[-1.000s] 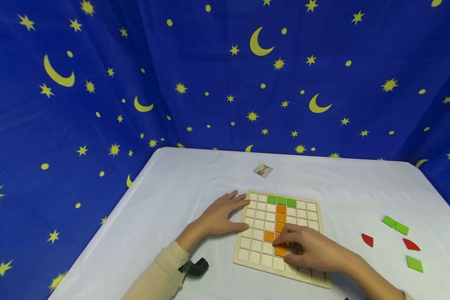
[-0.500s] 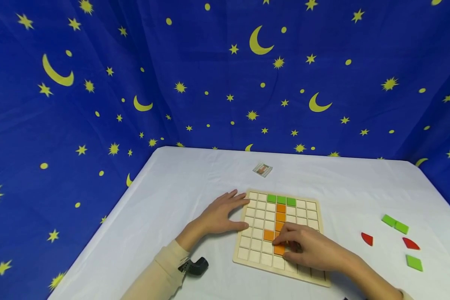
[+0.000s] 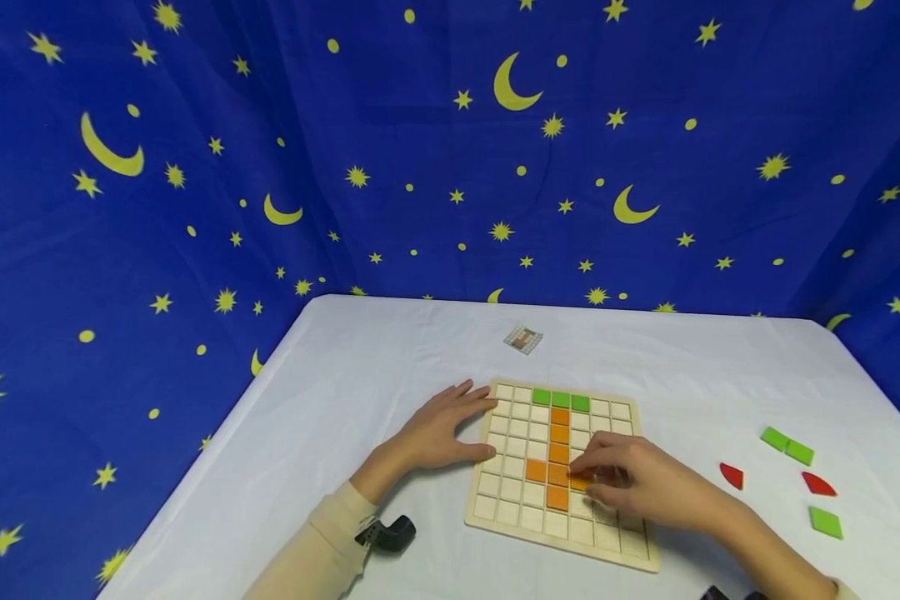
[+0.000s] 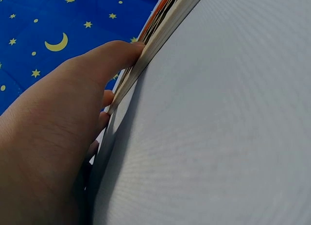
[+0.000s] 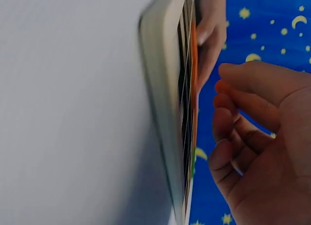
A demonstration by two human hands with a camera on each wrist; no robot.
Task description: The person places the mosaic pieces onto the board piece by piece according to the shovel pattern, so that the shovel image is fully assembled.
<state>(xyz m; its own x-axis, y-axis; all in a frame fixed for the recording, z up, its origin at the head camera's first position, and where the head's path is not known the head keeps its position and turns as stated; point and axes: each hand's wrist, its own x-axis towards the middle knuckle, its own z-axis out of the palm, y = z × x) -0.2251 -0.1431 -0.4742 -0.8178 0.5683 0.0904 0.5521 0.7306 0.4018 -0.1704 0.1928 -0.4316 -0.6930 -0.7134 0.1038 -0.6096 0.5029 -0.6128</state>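
A light wooden grid board lies on the white table. In it, green square tiles line the top row, and orange tiles run down a column with one tile beside it on the left. My left hand touches the board's left edge with extended fingers. My right hand hovers over the board with loosely bent fingers, partly covering an orange tile right of the column. In the right wrist view, a gap separates my fingers from the board, and no tile shows between them.
Green tiles, another green tile and two red quarter-round pieces lie at the right. Behind the board is a small pattern card. A blue star-and-moon cloth hangs around the table.
My right hand has shifted right and slightly away, off the orange column, uncovering its lower tiles. An orange tile now shows under its fingers. The left hand stays at the board's edge.
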